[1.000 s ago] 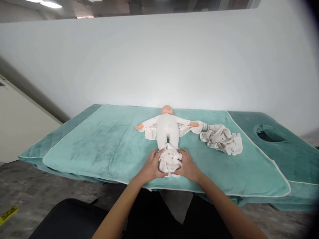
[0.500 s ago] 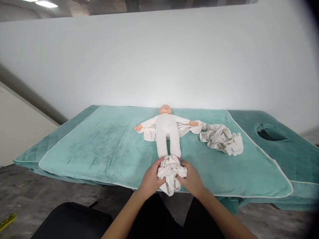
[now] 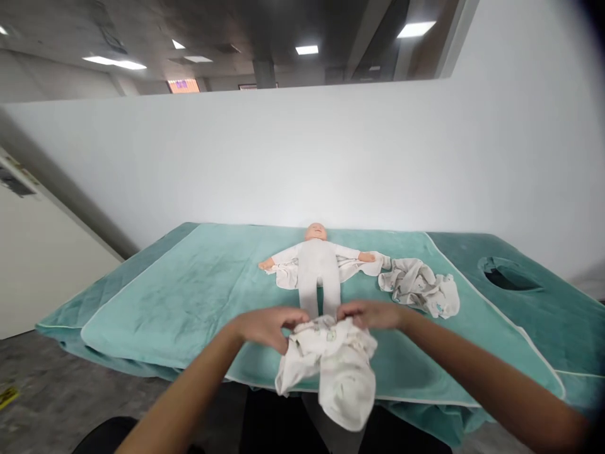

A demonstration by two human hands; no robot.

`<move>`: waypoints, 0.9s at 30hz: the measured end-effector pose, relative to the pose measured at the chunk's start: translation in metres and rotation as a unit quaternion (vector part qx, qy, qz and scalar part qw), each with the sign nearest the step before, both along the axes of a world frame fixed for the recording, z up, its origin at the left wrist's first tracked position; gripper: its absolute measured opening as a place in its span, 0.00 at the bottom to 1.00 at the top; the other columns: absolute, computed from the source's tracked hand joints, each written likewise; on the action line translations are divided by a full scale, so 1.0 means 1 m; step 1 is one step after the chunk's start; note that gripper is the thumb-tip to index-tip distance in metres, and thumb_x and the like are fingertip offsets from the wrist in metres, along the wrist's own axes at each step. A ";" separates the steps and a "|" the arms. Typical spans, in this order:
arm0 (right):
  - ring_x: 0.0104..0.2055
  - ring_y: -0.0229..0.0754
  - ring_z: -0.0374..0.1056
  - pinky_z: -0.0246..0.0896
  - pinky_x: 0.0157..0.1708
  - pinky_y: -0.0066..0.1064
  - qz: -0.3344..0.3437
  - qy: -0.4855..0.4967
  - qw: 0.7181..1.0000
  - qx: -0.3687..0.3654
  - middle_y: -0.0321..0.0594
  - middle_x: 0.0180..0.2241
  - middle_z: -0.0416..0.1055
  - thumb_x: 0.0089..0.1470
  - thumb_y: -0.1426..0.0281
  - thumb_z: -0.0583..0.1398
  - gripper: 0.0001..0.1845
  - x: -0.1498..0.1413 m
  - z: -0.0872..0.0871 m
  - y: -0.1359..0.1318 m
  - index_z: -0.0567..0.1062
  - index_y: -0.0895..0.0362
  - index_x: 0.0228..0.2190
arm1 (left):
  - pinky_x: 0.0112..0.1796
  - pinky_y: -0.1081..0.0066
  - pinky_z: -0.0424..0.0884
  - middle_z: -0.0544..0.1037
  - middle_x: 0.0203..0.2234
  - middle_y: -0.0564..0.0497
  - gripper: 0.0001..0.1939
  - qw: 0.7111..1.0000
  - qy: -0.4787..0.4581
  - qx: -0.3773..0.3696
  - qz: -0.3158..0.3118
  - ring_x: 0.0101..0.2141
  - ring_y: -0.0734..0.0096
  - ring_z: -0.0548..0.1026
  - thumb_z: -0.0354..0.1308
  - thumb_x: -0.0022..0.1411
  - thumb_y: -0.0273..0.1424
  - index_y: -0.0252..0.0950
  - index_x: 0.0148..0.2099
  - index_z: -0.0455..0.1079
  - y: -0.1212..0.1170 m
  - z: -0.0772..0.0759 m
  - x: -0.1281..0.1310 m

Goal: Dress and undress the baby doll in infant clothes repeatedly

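Note:
A baby doll (image 3: 317,261) with a white cloth body lies on its back, arms spread, head towards the wall. Under its arms a pale baby top (image 3: 286,277) is spread out. Small white printed baby pants (image 3: 347,372) hang between my hands at the doll's feet, the two legs drooping over the bed's front edge. My left hand (image 3: 271,325) pinches the pants' upper edge on the left, and my right hand (image 3: 371,313) grips the same edge on the right. The doll's feet are hidden behind the pants and my hands.
A crumpled printed cloth (image 3: 420,287) lies right of the doll. The bed has a teal cover (image 3: 165,302) and a face hole (image 3: 508,275) at its right end. A white wall (image 3: 302,164) stands behind it. A black seat (image 3: 101,436) is at the lower left.
The pants went from bunched up around the doll's feet to hanging loose, with both legs showing. My hands have moved apart onto the upper edge, and the view has tilted up.

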State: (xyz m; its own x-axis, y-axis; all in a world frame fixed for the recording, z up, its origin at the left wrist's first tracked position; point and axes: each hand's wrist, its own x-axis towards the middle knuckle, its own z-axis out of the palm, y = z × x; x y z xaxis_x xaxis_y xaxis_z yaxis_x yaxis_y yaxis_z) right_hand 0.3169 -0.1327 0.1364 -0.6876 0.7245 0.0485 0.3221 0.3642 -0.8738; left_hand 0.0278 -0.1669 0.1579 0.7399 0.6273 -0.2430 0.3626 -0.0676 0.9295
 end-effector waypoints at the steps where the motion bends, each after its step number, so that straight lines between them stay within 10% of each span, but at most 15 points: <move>1: 0.29 0.43 0.67 0.63 0.31 0.35 0.062 -0.017 0.998 -0.020 0.39 0.25 0.72 0.46 0.34 0.56 0.36 -0.003 0.016 0.014 0.77 0.56 0.28 | 0.39 0.64 0.73 0.81 0.37 0.50 0.28 1.000 -0.002 -0.027 -0.012 0.39 0.53 0.77 0.74 0.37 0.42 0.41 0.44 0.77 0.011 0.015 -0.001; 7: 0.31 0.43 0.67 0.61 0.33 0.34 0.121 -0.132 0.983 0.038 0.38 0.27 0.73 0.50 0.42 0.60 0.27 -0.018 0.102 0.071 0.77 0.55 0.25 | 0.30 0.66 0.73 0.81 0.27 0.51 0.18 0.987 0.152 0.051 -0.012 0.30 0.55 0.78 0.76 0.34 0.40 0.42 0.31 0.79 0.069 0.079 0.007; 13: 0.24 0.39 0.61 0.58 0.32 0.34 0.109 -0.298 0.923 0.216 0.35 0.20 0.66 0.41 0.50 0.70 0.21 -0.034 0.142 0.103 0.75 0.54 0.18 | 0.28 0.71 0.67 0.75 0.19 0.55 0.13 0.946 0.225 0.222 0.065 0.23 0.66 0.73 0.73 0.37 0.40 0.40 0.24 0.75 0.118 0.116 0.008; 20: 0.41 0.44 0.71 0.66 0.43 0.37 -0.023 0.001 0.980 0.197 0.40 0.38 0.74 0.41 0.59 0.73 0.19 -0.031 0.190 0.133 0.78 0.58 0.31 | 0.40 0.61 0.69 0.75 0.30 0.48 0.17 0.885 0.101 0.366 0.271 0.34 0.62 0.74 0.70 0.49 0.40 0.32 0.35 0.75 0.136 0.175 0.004; 27: 0.38 0.42 0.71 0.71 0.36 0.39 -0.017 0.130 0.990 0.054 0.41 0.37 0.72 0.48 0.67 0.69 0.18 -0.062 0.215 0.105 0.70 0.59 0.38 | 0.50 0.50 0.68 0.69 0.50 0.45 0.20 0.846 -0.214 0.355 0.336 0.52 0.53 0.73 0.58 0.62 0.29 0.33 0.56 0.66 0.134 0.184 0.043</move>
